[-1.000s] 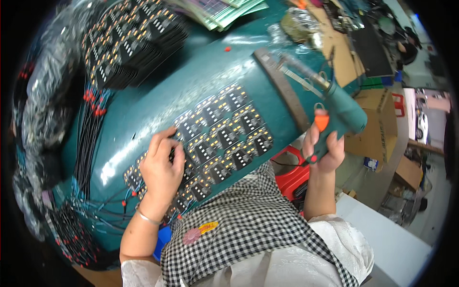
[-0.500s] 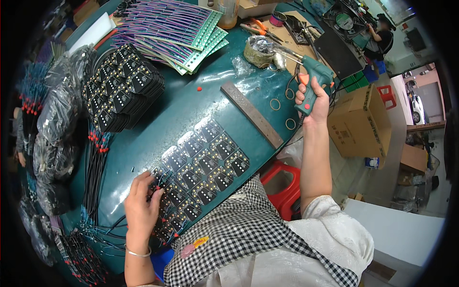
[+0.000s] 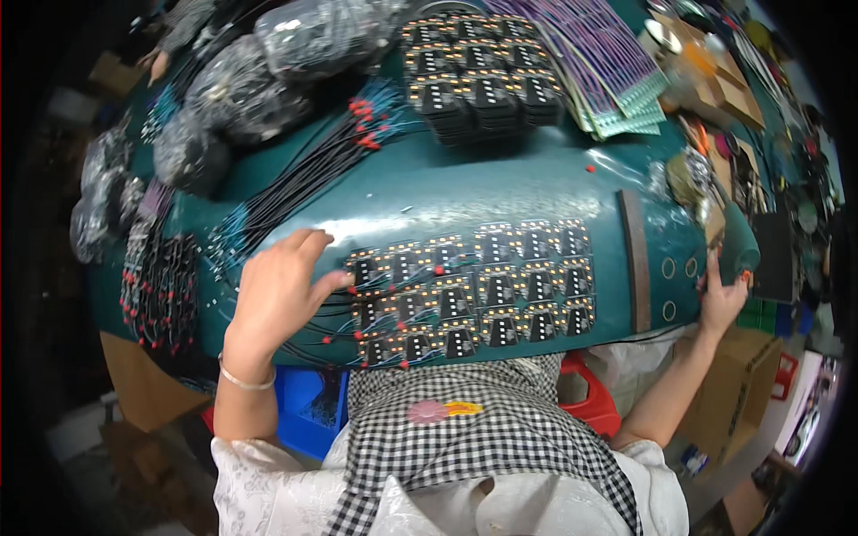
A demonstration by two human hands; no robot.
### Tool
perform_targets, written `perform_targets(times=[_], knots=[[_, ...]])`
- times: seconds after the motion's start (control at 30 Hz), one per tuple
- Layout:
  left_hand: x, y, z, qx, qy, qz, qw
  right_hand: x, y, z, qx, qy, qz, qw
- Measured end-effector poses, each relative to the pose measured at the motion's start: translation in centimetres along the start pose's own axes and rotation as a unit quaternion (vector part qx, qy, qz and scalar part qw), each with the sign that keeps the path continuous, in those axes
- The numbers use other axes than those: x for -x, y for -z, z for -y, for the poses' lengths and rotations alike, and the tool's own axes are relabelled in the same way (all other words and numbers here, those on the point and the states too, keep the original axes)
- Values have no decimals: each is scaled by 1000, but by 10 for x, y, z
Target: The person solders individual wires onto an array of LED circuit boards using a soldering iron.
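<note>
1. Left hand (image 3: 284, 290): lying flat and open, fingers spread, on the teal table (image 3: 500, 192); fingertips are touching the left edge of the circuit board array (image 3: 469, 290). A thin bracelet (image 3: 246, 381) is circling the wrist.
2. Right hand (image 3: 724, 299): reaching to the table's right edge, fingers curling against a teal object (image 3: 740, 250) there (whether it is gripping or only touching, I cannot tell).
3. Circuit board array: small black boards with yellow pads, lying in rows at the near table edge, between both hands; thin wires with red tips (image 3: 335, 335) are trailing out leftward under the left hand.
4. Dark flat bar (image 3: 635, 259): lying just right of the array.
5. Stacked black boards (image 3: 483, 85): sitting at the far side, well apart.
6. Black wire bundles (image 3: 304, 179): running diagonally left of the stacks.
</note>
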State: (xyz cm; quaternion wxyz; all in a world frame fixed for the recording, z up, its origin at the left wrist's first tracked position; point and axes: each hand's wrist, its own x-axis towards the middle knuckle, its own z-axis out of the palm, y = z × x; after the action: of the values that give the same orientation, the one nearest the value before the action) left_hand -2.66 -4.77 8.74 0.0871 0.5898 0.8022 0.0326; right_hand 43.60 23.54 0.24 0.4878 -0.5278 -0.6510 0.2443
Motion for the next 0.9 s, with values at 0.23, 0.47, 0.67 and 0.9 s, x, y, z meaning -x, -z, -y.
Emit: perform_targets(times=[0.23,0.47,0.67,0.9], knots=[[-73,-21,36,100,2,-117,988,-3,29,69,21,32,74,997],[-150,-68,49,80,24,-205,975,58,28,117,-120,68,108,984],[-165,-77,66,181,84,-144,969,110,-15,88,-276,-65,158,946],[-107,-29,46,519,81,-126,841,138,-36,94,-468,-209,266,816]])
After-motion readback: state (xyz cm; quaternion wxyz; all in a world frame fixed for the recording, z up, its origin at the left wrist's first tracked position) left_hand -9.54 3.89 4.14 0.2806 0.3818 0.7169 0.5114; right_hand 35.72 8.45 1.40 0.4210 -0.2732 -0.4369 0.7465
